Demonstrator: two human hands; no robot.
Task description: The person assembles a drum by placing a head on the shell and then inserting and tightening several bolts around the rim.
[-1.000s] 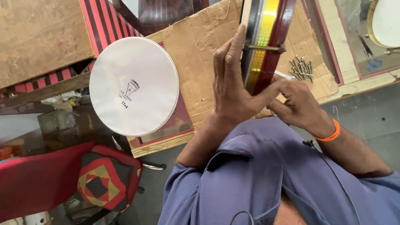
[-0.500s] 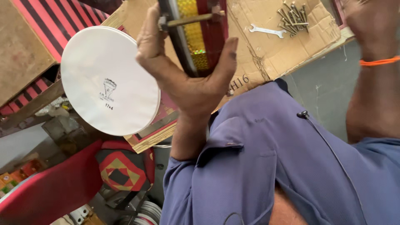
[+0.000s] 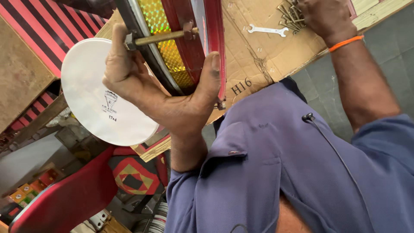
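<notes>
Right hand [image 3: 321, 17] has reached out to the heap of metal bolts [image 3: 291, 15] since a half-second ago; whether it grips one cannot be told.
Left hand [image 3: 151, 92] clamps the red, glitter-banded drum shell [image 3: 185, 43], thumb on its rim; a round white drumhead [image 3: 97, 95] lies just beyond the knuckles, a steel wrench [image 3: 267, 30] on corrugated cardboard [image 3: 250, 60] beside the bolts.

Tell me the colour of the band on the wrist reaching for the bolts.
Orange wristband, on the right hand; head view.

Head-worn view, steeply downward, close
</notes>
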